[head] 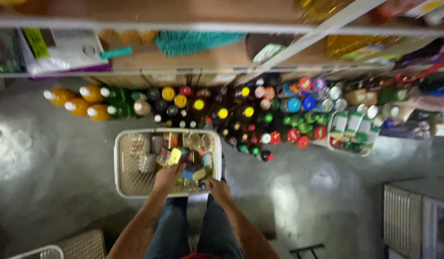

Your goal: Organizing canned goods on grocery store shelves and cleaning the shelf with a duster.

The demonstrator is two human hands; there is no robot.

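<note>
A white plastic basket (123, 163) stands on the grey floor in front of my legs, filled on its right side with several small colourful packets and jars. My left hand (167, 176) reaches into the basket and touches a yellow packet (174, 157). My right hand (218, 188) rests at the basket's near right corner, fingers curled over the rim; whether it grips anything else is too blurred to tell.
Many bottles with coloured caps (241, 115) stand on the floor under a shelf. Orange bottles (80, 103) lie at the left. Shelves above hold a box (59, 50) and a teal cloth (193, 42). Another basket (63, 247) sits bottom left, white crates (414, 218) at right.
</note>
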